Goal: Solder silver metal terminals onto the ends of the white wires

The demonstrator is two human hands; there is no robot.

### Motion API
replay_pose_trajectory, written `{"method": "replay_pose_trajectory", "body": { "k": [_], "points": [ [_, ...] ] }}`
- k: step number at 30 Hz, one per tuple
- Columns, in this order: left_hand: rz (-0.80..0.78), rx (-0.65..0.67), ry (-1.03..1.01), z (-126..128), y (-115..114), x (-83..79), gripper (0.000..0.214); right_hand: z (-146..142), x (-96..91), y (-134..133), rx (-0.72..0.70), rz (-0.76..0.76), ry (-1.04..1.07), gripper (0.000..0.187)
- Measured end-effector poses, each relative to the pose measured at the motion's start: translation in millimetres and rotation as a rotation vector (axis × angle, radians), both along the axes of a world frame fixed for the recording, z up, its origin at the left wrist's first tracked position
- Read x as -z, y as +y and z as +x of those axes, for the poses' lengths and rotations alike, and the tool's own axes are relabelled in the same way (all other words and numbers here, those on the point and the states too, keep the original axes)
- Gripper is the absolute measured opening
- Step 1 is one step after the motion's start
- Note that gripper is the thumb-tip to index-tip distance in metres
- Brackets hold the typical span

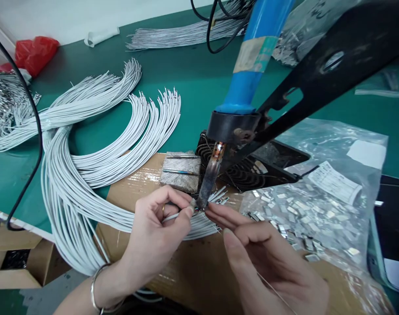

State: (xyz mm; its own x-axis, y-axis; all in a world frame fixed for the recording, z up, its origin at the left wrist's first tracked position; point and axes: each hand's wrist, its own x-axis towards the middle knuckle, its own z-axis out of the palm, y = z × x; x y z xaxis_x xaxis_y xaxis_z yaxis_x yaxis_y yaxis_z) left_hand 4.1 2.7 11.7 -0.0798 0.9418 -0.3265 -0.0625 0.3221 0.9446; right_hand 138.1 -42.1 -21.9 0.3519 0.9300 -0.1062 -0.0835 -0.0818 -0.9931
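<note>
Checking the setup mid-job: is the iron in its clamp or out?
In: the black clamp rings the iron at the foot of its blue handle, tip down between left hand and right hand.

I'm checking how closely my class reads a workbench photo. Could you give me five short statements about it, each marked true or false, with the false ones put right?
1. The left hand holds a white cable between thumb and fingers. True.
2. The right hand is wrapped around the soldering iron's blue handle. False: the right hand is below the handle, near the iron's tip.
3. A black bracket supports the blue handle. True.
4. The silver bracelet is on the right wrist. False: it is on the left wrist.
5. The small shiny pieces lie at the picture's left edge. False: they lie to the right of the iron.
</note>
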Motion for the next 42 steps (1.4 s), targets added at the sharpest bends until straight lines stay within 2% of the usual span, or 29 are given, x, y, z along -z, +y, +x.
{"method": "replay_pose_trajectory", "body": {
  "k": [5,13,24,42],
  "points": [
    [0.008,0.006,-0.001,-1,0,-0.9,0.013,2,-0.8,6,-0.003,0.024,0.008,0.032],
    [-0.001,0.01,0.012,-1,1,0.9,0.014,1,4.3,-3,-0.024,0.032,0.003,0.021],
    [0.007,0.001,0.03,-2,0,-0.6,0.014,0,4.1,-3,-0.049,0.083,-0.003,0.021],
    [0.0,0.01,0.025,-1,-1,0.3,0.015,0,6.2,-4,-0.063,0.087,-0.033,0.02]
  ]
}}
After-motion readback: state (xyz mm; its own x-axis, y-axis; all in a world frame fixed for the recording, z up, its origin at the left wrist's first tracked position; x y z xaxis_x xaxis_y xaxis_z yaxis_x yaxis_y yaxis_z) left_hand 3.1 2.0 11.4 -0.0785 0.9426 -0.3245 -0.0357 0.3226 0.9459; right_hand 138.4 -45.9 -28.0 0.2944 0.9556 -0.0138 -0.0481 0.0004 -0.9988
